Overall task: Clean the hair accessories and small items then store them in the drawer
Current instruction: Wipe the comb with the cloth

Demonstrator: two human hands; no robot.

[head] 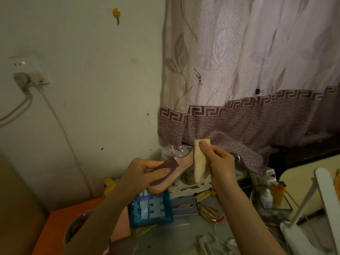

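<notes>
Nearest the camera, two forearms reach up from the bottom edge over a crowded counter (176,234). On it lie a teal box (150,208) under the left wrist, a grey tin (184,206) just beside it, gold wrappers (208,211) to the right, and a round bowl (77,225) by the orange surface (55,223) at the left edge. A white desk lamp (323,208) takes up the right corner and narrows the room on that side.

Above this clutter the left hand (145,173) grips a wooden comb (165,173), thumb pressed across the teeth and fingers curled under its spine. The comb is held in the air, tilted, its handle rising to the right. The right hand (219,162) pinches a folded pale cloth (198,162) between thumb and fingers, and the cloth lies against the comb's handle end. The two hands are close together but apart.

Behind them a plastic bag (171,151) sits at the back of the counter, under the hem of a pink patterned curtain (248,80). To the left the bare wall carries a yellow hook (116,14) and a socket (30,72) with plugs and cords hanging down.
</notes>
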